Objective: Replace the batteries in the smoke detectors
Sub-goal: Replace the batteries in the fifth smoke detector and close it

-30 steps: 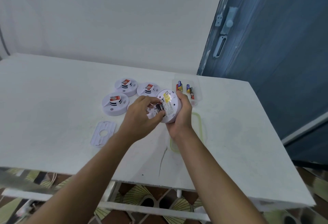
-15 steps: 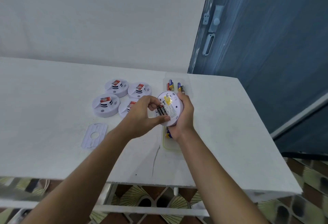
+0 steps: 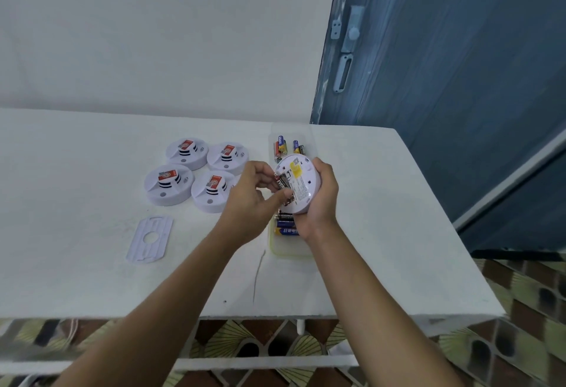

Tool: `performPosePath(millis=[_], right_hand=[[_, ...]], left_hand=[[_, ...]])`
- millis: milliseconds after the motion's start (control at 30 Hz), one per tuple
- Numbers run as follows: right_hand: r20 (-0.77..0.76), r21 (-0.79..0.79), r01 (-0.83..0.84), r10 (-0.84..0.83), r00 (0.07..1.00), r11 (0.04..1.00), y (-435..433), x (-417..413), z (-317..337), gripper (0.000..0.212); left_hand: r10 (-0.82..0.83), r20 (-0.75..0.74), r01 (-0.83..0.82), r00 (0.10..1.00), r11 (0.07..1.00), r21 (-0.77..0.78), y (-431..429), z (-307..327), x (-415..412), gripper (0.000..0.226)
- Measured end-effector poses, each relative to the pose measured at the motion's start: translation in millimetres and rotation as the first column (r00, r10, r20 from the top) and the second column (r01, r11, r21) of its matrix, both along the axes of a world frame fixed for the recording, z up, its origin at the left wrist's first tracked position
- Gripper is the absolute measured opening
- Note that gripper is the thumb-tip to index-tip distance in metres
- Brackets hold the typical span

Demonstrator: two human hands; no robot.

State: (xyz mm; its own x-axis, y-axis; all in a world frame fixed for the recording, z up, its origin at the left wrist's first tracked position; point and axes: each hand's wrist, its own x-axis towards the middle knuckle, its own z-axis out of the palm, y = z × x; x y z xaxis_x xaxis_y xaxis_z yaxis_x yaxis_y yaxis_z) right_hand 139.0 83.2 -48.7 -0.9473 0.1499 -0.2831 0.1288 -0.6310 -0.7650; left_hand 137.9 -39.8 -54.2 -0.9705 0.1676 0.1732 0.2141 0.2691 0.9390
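My right hand (image 3: pixel 318 202) grips a round white smoke detector (image 3: pixel 301 182) held above the table with its back towards me, a yellow sticker and a printed label showing. My left hand (image 3: pixel 251 202) pinches a black battery (image 3: pixel 281 185) lying in the detector's open battery slot, thumb below and fingers above. Several other white smoke detectors (image 3: pixel 170 184) with red tags sit face up in a cluster to the left. A flat white mounting plate (image 3: pixel 150 239) lies nearer me on the table.
A clear tray (image 3: pixel 292 147) with several batteries sits behind the held detector. A second clear tray (image 3: pixel 288 245) with batteries (image 3: pixel 286 227) lies under my hands. The white table (image 3: pixel 382 248) ends at front and right; a blue door (image 3: pixel 444 80) stands at right.
The view has shifted a little. My left fingers have worked along the battery in the slot. The detector stays in my right hand.
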Motion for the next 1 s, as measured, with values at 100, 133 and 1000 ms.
performPosePath(millis=[100, 133, 1000], right_hand=[[0.005, 0.019, 0.057, -0.057, 0.998, 0.998, 5.6, 0.3, 0.4, 0.043], [0.009, 0.013, 0.07, -0.07, 0.997, 0.997, 9.6, 0.9, 0.2, 0.039], [-0.007, -0.127, 0.211, -0.214, 0.977, 0.969, 61.0, 17.6, -12.0, 0.03]], left_hand=[[0.046, 0.141, -0.084, 0.989, 0.957, 0.277, 8.7, 1.5, 1.1, 0.032], [0.051, 0.194, -0.117, 0.98, 0.931, 0.345, 11.0, 4.0, 0.5, 0.031], [-0.375, -0.151, 0.204, 0.915, 0.751, -0.628, -4.5, -40.0, 8.4, 0.021]])
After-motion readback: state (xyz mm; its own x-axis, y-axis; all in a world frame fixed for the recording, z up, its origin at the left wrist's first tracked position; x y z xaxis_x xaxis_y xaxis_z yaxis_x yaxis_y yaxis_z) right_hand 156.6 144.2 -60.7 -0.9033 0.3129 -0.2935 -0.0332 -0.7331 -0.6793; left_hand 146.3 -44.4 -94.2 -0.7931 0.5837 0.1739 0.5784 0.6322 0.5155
